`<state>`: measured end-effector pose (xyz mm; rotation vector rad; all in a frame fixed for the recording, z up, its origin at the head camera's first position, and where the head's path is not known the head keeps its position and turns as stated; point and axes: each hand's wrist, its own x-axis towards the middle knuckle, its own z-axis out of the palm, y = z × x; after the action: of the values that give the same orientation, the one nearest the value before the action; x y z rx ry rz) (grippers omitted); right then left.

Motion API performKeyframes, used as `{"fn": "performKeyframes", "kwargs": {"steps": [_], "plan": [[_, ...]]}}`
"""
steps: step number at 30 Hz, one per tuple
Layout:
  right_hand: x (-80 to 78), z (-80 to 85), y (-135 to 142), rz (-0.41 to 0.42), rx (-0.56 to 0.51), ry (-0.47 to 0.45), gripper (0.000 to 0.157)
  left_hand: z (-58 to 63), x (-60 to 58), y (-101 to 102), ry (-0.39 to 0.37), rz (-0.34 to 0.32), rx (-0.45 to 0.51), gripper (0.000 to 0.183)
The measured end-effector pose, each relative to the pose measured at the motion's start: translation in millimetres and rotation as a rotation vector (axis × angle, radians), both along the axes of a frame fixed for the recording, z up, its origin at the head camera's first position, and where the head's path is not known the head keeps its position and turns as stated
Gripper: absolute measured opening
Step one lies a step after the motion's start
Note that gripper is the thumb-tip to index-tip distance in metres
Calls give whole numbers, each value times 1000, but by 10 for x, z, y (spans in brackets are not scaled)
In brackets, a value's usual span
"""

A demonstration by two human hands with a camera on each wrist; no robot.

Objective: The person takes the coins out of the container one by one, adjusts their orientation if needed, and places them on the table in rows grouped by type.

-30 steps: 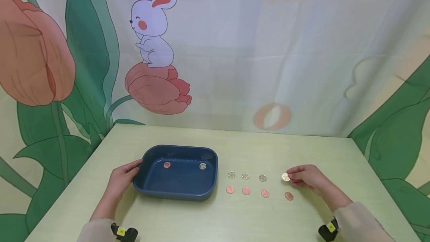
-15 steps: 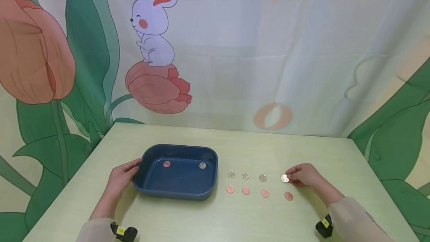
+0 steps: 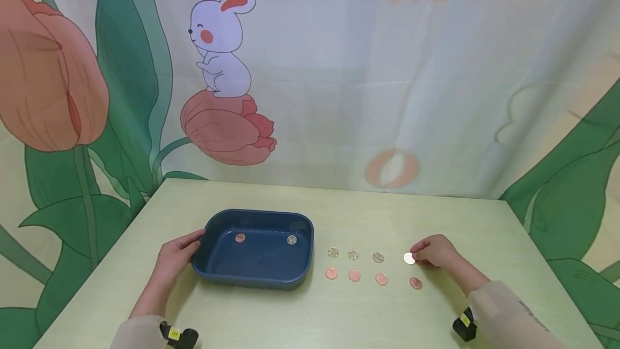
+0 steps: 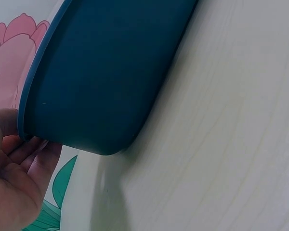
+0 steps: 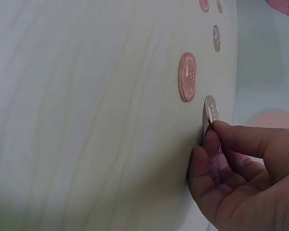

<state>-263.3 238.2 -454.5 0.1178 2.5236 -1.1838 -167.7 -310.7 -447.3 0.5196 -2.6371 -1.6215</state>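
My right hand [image 3: 435,252] pinches a silvery coin [image 3: 409,258] between thumb and fingers, close over the table at the right end of the upper coin row. In the right wrist view the same coin [image 5: 211,109] tilts up from the tabletop, its lower edge at my fingertips. Just in front lies a copper coin [image 3: 415,283]. My left hand [image 3: 175,256] grips the left rim of a dark blue tray [image 3: 252,280], thumb on one side and fingers under the lip in the left wrist view. Inside the tray lie a copper coin [image 3: 240,238] and a silvery coin [image 3: 291,239].
Between tray and right hand, three silvery coins [image 3: 353,255] form an upper row, with three copper coins [image 3: 354,275] below them. The pale table [image 3: 339,322] ends at the back against a printed curtain [image 3: 329,96] with a rabbit and tulips.
My right hand has shifted slightly left and lowered the pinched silvery coin a little, its face now catching bright light. The left hand and the tray stay in place.
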Motion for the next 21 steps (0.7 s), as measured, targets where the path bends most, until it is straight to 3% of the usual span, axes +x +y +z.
{"fn": "performKeyframes", "kwargs": {"steps": [11, 21], "plan": [[-8, -54, 14, 5, 70, 64, 10, 16, 16, -4, 20, -3, -12, 42], [79, -102, -50, 24, 172, 201, 5, 1, 11, -4, 11, -3, -15, 42]]}}
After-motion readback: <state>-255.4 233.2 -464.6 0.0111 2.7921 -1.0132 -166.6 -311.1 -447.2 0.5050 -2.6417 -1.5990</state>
